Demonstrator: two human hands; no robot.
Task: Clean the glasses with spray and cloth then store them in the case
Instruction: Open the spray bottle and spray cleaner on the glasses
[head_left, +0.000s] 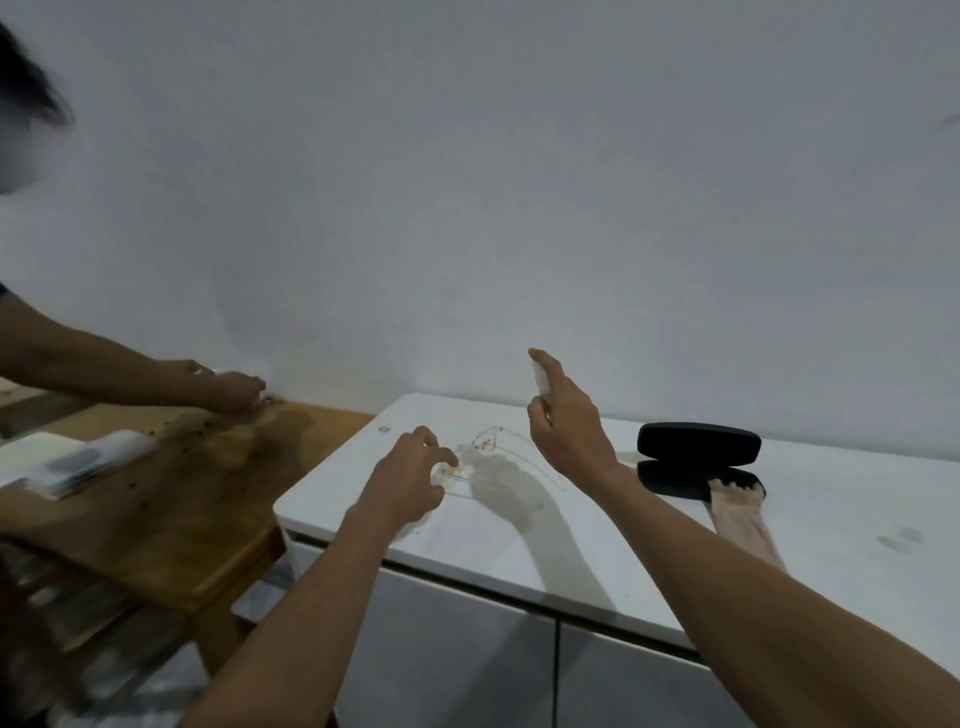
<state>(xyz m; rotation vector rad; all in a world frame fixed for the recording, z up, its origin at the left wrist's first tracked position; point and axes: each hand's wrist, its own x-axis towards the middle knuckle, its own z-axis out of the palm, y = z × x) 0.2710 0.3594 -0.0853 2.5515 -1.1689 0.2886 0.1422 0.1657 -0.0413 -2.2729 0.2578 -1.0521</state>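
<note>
Thin clear-rimmed glasses (485, 449) lie on the white cabinet top (597, 561). My left hand (415, 478) pinches their near end against the surface. My right hand (563, 415) is raised above and right of the glasses, wrapped around a small white spray bottle (540, 382) with the index finger on its top. A black glasses case (698, 457) lies open farther right. A pale pink cloth (743, 517) hangs out of the case toward the front edge.
Another person's arm and hand (228, 392) reach over a wooden table (171, 499) on the left, which holds blurred papers (83, 462). A white wall stands behind. Cabinet doors (467, 649) sit below the top.
</note>
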